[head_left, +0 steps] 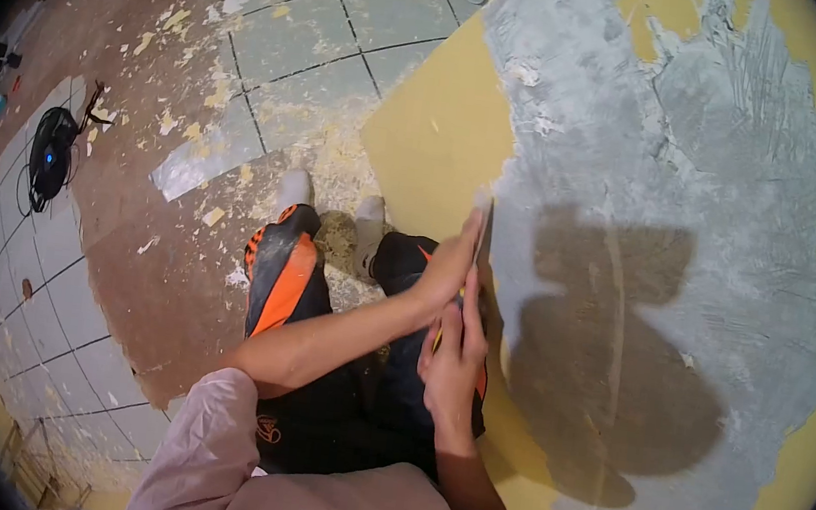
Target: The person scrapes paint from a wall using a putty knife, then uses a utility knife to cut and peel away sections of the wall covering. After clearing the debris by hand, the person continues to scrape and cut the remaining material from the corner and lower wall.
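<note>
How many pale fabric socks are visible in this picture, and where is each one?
2: one pale fabric sock is on the left foot; the other sock is on the right foot.

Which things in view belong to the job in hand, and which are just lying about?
In the job:
- flat-bladed tool, gripped by the right hand; left hand beside its blade
- patchy yellow-and-grey wall

Apparently just lying about:
- black device with blue light
- scattered flakes
</note>
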A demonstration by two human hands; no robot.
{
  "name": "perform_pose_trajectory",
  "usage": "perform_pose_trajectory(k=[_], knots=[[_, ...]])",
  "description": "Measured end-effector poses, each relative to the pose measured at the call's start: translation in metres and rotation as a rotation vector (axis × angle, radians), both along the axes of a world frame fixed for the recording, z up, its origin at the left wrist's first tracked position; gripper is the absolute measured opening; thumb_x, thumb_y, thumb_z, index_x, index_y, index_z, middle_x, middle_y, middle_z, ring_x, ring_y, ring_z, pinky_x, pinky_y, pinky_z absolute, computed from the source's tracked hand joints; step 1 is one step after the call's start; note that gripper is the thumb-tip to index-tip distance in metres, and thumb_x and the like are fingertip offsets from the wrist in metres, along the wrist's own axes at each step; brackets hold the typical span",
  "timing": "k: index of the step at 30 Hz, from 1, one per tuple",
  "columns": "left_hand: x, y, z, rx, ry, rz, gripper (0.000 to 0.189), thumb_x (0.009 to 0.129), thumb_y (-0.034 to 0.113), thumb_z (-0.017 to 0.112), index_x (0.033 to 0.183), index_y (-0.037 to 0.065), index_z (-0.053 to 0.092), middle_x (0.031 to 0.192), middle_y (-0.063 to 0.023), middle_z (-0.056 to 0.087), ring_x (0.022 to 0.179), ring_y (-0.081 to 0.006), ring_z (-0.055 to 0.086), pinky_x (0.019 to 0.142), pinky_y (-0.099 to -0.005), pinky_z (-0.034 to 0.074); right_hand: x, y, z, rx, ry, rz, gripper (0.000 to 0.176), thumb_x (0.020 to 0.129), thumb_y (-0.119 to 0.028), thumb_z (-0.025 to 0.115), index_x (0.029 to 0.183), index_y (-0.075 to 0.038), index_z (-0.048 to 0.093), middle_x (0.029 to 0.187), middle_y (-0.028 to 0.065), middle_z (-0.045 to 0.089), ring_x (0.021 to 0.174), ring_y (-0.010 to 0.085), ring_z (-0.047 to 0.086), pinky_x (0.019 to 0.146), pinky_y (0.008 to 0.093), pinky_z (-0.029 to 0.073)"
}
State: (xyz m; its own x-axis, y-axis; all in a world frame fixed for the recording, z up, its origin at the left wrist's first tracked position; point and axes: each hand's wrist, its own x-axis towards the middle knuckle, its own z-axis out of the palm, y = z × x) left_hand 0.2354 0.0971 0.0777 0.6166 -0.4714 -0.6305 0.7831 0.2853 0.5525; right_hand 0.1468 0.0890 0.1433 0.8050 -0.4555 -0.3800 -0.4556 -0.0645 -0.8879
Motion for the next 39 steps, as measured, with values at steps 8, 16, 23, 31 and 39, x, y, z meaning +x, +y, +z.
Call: perform_pose_trajectory(k=[8, 16, 23, 31, 39], knots=[[0.008, 0.008, 0.0, 0.098, -0.063, -0.068, 0.058, 0.085, 0.063, 0.036, 0.062, 0.01, 0.045, 0.056, 0.0008, 0.041, 0.046, -0.0101, 0.039, 0.041, -0.0247, 0.032, 0.008, 0.011, 0.005, -0.013, 0.022, 0.022, 0.046, 0.093, -0.012, 0.037, 0.138, -0.02, 0.03, 0.059, -0.0045, 0.038, 0.041, 0.0021, 0.03, 0.035, 0.0162, 0.026], [0.013, 0.012, -0.001, 0.109, -0.05, -0.112, 0.051, 0.09, 0.053, 0.034, 0.073, 0.009, 0.05, 0.061, -0.0003, 0.045, 0.058, -0.0107, 0.044, 0.055, -0.0256, 0.038, 0.01, 0.008, 0.003, 0.014, 0.068, -0.027, 0.043, 0.093, -0.014, 0.039, 0.135, -0.014, 0.035, 0.067, -0.0016, 0.044, 0.056, 0.0062, 0.037, 0.048, 0.0216, 0.032], [0.028, 0.009, -0.033, 0.096, -0.093, -0.159, 0.047, 0.094, 0.043, 0.03, 0.074, 0.005, 0.05, 0.065, -0.0043, 0.051, 0.054, -0.0155, 0.047, 0.048, -0.0284, 0.038, 0.019, 0.005, -0.024, -0.064, -0.032, 0.042, 0.045, 0.094, -0.011, 0.034, 0.138, -0.021, 0.03, 0.059, -0.0041, 0.038, 0.04, 0.0023, 0.03, 0.034, 0.0166, 0.027], [0.034, 0.006, -0.017, 0.125, 0.028, 0.074, 0.039, 0.092, 0.041, 0.037, 0.078, 0.007, 0.049, 0.063, -0.0015, 0.044, 0.054, -0.0127, 0.041, 0.051, -0.0278, 0.037, 0.037, 0.007, 0.013, 0.225, 0.057, -0.078, 0.042, 0.095, -0.013, 0.037, 0.136, -0.017, 0.034, 0.061, -0.0023, 0.042, 0.038, 0.0029, 0.03, 0.032, 0.0182, 0.022], [0.003, 0.014, 0.035, -0.379, -0.018, -0.021, 0.045, 0.087, 0.055, 0.042, 0.074, 0.012, 0.041, 0.054, 0.0006, 0.036, 0.049, -0.0116, 0.041, 0.047, -0.0245, 0.035, -0.011, 0.023, 0.034, 0.024, -0.059, -0.043, 0.044, 0.094, -0.013, 0.036, 0.137, -0.007, 0.028, 0.067, -0.0044, 0.041, 0.054, 0.0035, 0.035, 0.048, 0.0177, 0.03]])
